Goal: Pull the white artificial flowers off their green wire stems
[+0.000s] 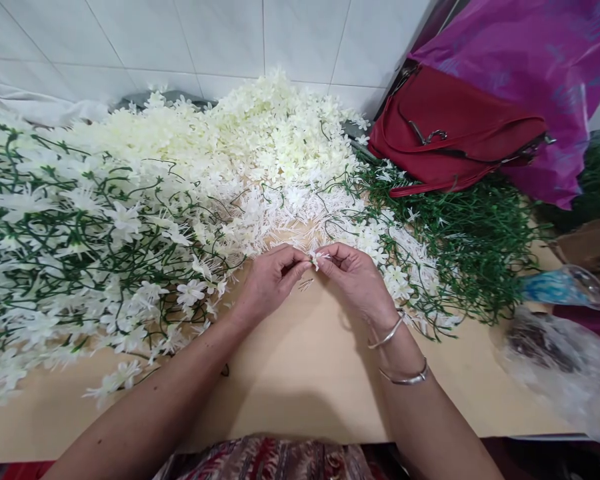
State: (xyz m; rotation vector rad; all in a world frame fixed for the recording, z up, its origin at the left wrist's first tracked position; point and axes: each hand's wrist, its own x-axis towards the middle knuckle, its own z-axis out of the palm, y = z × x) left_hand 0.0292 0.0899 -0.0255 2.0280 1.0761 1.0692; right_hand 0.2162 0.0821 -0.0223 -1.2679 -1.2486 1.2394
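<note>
Both hands meet over the middle of the table, pinching one small white artificial flower (318,259) between them. My left hand (275,277) is closed, thumb and forefinger on the flower's left side. From the right, my right hand (353,277) pinches the same flower; two metal bangles circle that wrist. Just beyond the fingers lie loose white stamens (300,230). A heap of cream-white petals (280,127) rises behind them. To the left spreads a thick pile of white flowers on green stems (105,247). Bare green stems (480,240) are heaped on the right.
A red handbag (455,127) rests at the back right, against a purple plastic bag (530,67). At the right edge lie a blue-patterned clear cup (565,287) and a clear plastic bag (565,367). A white tiled wall (220,37) closes off the back.
</note>
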